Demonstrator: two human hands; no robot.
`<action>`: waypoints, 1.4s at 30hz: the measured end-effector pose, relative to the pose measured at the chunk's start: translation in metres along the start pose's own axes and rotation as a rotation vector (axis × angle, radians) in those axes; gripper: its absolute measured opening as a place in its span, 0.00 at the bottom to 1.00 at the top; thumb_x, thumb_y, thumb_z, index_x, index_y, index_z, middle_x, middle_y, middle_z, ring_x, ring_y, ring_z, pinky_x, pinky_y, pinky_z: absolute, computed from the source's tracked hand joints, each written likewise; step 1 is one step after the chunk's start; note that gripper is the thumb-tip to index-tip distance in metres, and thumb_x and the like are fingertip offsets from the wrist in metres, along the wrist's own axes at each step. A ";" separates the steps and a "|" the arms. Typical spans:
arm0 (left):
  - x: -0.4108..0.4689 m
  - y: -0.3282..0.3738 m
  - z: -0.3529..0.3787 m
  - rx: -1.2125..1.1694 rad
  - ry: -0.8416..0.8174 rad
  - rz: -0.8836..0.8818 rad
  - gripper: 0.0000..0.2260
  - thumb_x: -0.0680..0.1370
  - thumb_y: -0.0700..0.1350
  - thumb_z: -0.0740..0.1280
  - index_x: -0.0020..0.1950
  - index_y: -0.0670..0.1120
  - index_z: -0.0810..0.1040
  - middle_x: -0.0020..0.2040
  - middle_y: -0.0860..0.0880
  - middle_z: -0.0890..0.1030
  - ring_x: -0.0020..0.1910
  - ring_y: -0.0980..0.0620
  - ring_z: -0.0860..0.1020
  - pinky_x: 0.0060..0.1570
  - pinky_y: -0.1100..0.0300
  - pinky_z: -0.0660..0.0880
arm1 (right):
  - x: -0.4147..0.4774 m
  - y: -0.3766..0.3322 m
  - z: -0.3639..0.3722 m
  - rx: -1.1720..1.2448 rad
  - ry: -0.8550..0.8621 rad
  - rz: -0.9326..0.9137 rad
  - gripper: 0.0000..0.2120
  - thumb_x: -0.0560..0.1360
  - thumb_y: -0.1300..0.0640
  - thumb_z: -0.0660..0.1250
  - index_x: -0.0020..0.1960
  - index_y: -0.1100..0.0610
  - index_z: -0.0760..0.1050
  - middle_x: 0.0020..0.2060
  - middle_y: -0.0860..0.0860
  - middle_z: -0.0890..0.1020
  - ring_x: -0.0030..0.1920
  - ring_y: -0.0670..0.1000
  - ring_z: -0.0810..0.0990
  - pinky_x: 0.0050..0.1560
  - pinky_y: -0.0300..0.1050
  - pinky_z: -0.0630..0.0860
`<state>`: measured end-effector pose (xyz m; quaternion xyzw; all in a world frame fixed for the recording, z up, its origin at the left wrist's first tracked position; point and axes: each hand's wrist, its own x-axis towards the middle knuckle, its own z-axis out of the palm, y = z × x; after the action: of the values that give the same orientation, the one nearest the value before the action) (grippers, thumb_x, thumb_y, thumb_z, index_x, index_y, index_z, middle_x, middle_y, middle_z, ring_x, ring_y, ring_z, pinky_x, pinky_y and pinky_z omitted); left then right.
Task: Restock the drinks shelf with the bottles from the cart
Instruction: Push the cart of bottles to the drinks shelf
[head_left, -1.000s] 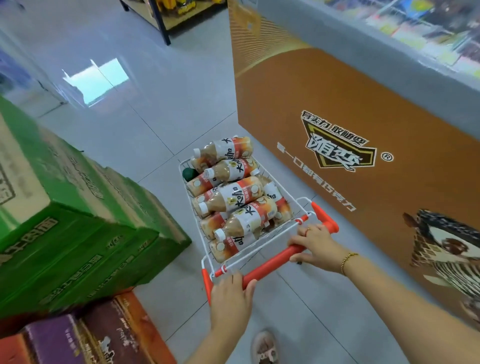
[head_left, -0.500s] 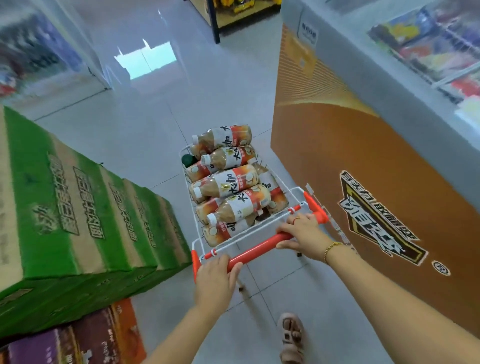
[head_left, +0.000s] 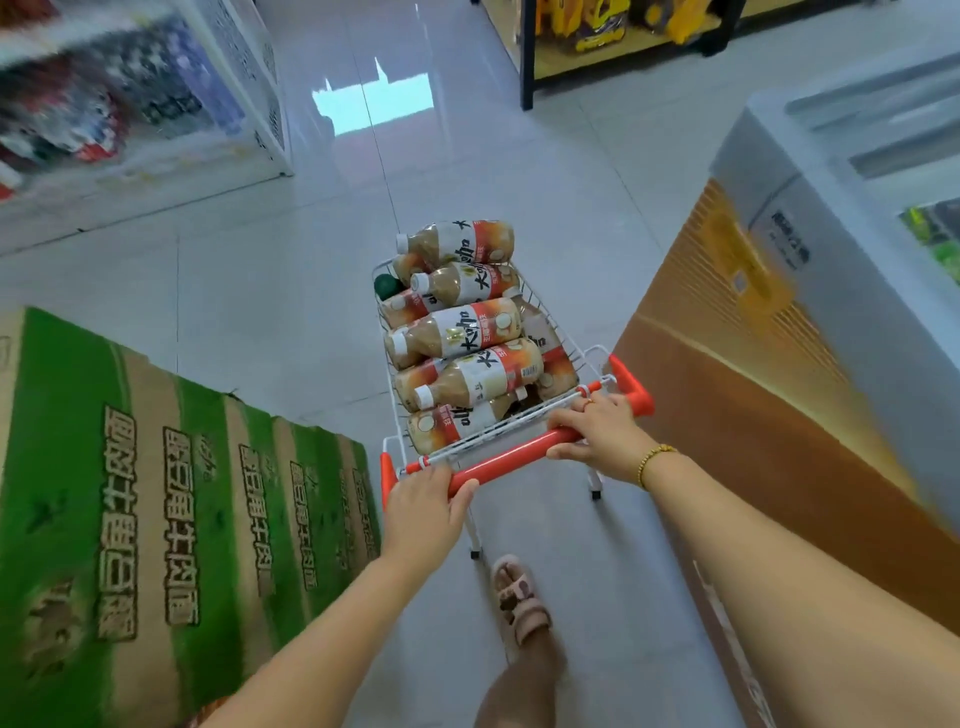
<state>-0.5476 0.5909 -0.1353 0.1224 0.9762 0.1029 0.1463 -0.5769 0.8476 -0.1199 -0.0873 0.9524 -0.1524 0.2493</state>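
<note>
From the head camera, a small white wire shopping cart (head_left: 563, 340) stands on the pale tiled floor (head_left: 291, 291). It is heaped with beige plastic drink bottles (head_left: 457, 332), white-capped and orange-labelled, lying on their sides. The left hand (head_left: 423, 506) grips the left end of the cart's red tubular handle (head_left: 509, 460), with fingers curled over it and held close together. The right hand (head_left: 597, 434) wraps the right end in the same way. Green-striped cardboard cartons (head_left: 182, 493) sit to the left, and an orange-fronted chest freezer (head_left: 753, 389) to the right.
</note>
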 end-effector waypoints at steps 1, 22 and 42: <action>0.018 0.002 -0.004 -0.001 -0.001 -0.014 0.19 0.78 0.62 0.50 0.47 0.52 0.74 0.41 0.55 0.78 0.41 0.55 0.77 0.45 0.57 0.76 | 0.018 0.006 -0.012 -0.004 0.000 -0.011 0.18 0.75 0.38 0.59 0.59 0.46 0.72 0.54 0.48 0.75 0.60 0.52 0.68 0.63 0.50 0.59; 0.280 -0.014 -0.097 -0.233 0.019 -0.404 0.17 0.78 0.62 0.53 0.50 0.52 0.74 0.46 0.55 0.78 0.46 0.56 0.75 0.52 0.59 0.74 | 0.332 0.042 -0.201 -0.224 -0.117 -0.308 0.14 0.76 0.39 0.59 0.58 0.42 0.70 0.52 0.43 0.74 0.60 0.49 0.69 0.65 0.50 0.59; 0.441 -0.242 -0.195 -0.307 0.133 -0.731 0.17 0.78 0.62 0.55 0.49 0.51 0.75 0.43 0.55 0.77 0.43 0.57 0.77 0.49 0.60 0.76 | 0.647 -0.167 -0.290 -0.332 -0.253 -0.599 0.16 0.74 0.40 0.62 0.59 0.43 0.71 0.51 0.42 0.73 0.60 0.48 0.68 0.68 0.51 0.56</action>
<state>-1.0678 0.4476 -0.1245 -0.2631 0.9360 0.1966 0.1262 -1.2639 0.6062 -0.1134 -0.4197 0.8580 -0.0501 0.2918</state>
